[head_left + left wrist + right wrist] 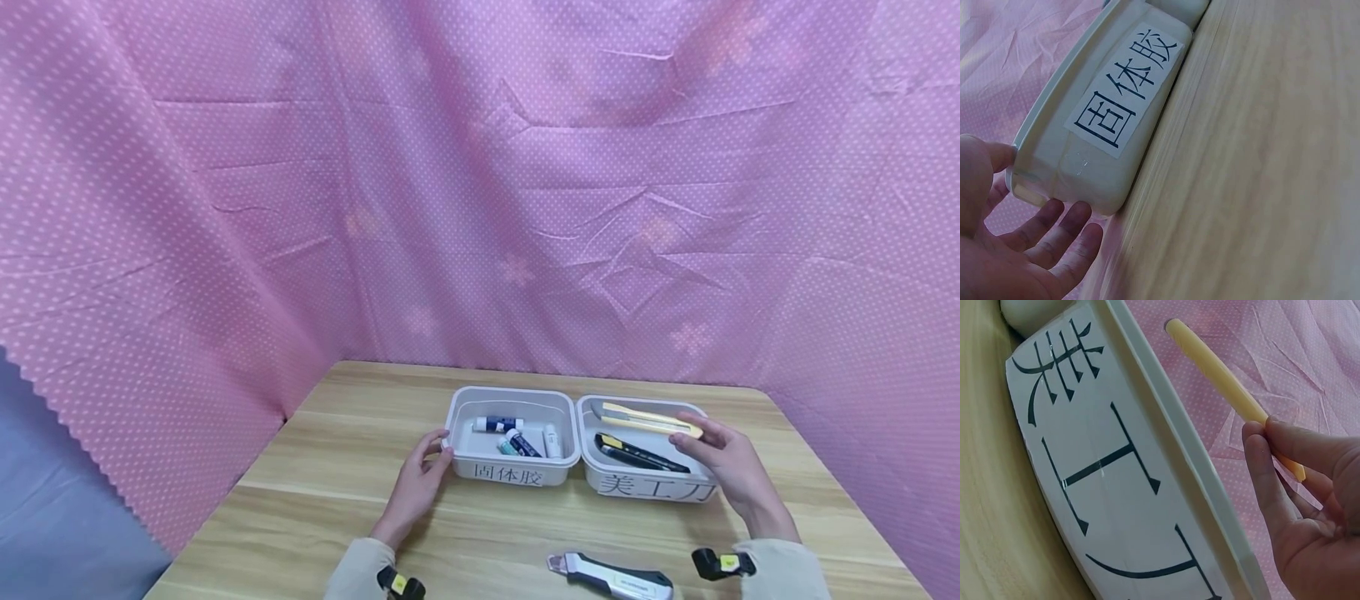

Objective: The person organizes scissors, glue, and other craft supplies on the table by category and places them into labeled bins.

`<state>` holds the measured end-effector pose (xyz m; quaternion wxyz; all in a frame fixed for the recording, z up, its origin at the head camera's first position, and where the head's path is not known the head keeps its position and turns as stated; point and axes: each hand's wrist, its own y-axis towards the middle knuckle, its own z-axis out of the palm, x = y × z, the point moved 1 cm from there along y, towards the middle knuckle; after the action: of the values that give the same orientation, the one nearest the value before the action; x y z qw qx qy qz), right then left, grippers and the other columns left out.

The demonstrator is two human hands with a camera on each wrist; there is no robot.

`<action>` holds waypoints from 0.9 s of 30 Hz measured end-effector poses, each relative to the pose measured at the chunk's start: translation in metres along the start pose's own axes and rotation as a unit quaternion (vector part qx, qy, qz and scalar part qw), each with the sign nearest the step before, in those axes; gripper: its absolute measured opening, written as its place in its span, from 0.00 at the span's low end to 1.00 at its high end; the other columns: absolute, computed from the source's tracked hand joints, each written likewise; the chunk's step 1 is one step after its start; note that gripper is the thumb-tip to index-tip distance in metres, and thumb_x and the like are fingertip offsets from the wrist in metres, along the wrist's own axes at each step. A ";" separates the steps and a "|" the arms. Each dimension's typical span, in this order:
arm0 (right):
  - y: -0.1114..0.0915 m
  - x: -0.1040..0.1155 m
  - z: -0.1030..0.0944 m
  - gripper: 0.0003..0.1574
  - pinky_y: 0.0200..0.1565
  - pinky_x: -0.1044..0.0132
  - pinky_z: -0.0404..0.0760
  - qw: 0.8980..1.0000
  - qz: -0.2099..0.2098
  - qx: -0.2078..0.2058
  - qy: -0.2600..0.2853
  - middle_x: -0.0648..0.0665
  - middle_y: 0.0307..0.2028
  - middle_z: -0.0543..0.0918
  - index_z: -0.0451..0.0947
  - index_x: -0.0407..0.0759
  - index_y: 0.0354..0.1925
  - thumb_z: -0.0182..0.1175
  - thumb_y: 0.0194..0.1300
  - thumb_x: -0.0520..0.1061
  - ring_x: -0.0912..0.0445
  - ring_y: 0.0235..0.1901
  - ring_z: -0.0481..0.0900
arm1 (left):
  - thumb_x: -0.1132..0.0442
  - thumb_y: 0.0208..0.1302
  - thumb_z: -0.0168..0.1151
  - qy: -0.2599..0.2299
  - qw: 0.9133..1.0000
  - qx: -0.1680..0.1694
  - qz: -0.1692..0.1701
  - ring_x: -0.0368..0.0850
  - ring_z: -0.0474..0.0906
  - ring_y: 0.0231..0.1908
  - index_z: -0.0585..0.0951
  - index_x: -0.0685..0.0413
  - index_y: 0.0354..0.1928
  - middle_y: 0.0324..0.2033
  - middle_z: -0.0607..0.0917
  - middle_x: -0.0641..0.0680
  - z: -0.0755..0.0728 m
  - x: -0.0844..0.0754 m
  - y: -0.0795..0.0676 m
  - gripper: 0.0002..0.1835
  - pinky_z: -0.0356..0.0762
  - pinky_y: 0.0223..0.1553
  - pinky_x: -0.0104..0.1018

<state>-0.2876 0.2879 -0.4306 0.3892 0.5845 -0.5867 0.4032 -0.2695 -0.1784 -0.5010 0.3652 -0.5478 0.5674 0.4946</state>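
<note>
My right hand (731, 467) pinches a yellow utility knife (651, 418) near one end between thumb and fingers. The knife (1219, 372) slants above the right white box (1169, 434), whose front label reads 美工刀. Inside that box lies a black and yellow utility knife (637, 454). At the left end of the other white box (555, 477), labelled 固体胶, my left hand (417, 483) touches the rim and end wall with loosely bent fingers (1063, 240). Several glue sticks (522, 443) lie in this box.
A grey and black utility knife (618, 577) lies on the wooden table (495, 533) near its front edge. Both boxes stand side by side towards the back. Pink dotted cloth (525, 208) hangs behind and beside the table.
</note>
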 end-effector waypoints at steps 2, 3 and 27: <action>0.000 -0.001 0.000 0.50 0.64 0.51 0.74 1.000 -0.001 0.000 -0.001 0.48 0.44 0.79 0.62 0.41 0.76 0.66 0.67 0.62 0.71 0.45 0.82 | 0.53 0.76 0.58 0.001 1.000 -0.001 0.000 0.58 0.83 0.54 0.72 0.50 0.69 0.60 0.80 0.66 0.000 0.001 0.000 0.24 0.81 0.56 0.49; 0.000 -0.001 0.000 0.50 0.66 0.48 0.73 1.000 -0.002 0.000 0.002 0.48 0.45 0.79 0.62 0.41 0.76 0.66 0.67 0.62 0.71 0.45 0.82 | 0.53 0.76 0.58 0.002 1.000 -0.001 0.000 0.58 0.83 0.54 0.72 0.50 0.69 0.59 0.80 0.66 0.000 0.001 0.001 0.24 0.81 0.55 0.48; -0.002 -0.005 0.003 0.44 0.52 0.63 0.79 0.998 -0.011 -0.007 -0.061 0.46 0.47 0.87 0.64 0.40 0.75 0.64 0.71 0.59 0.65 0.45 0.80 | 0.53 0.77 0.58 0.016 1.000 -0.002 0.004 0.56 0.83 0.53 0.73 0.49 0.69 0.59 0.80 0.65 0.000 0.002 0.001 0.23 0.80 0.55 0.47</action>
<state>-0.2858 0.2869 -0.4368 0.3612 0.6117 -0.6054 0.3589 -0.2709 -0.1792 -0.5032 0.3528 -0.5546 0.5739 0.4884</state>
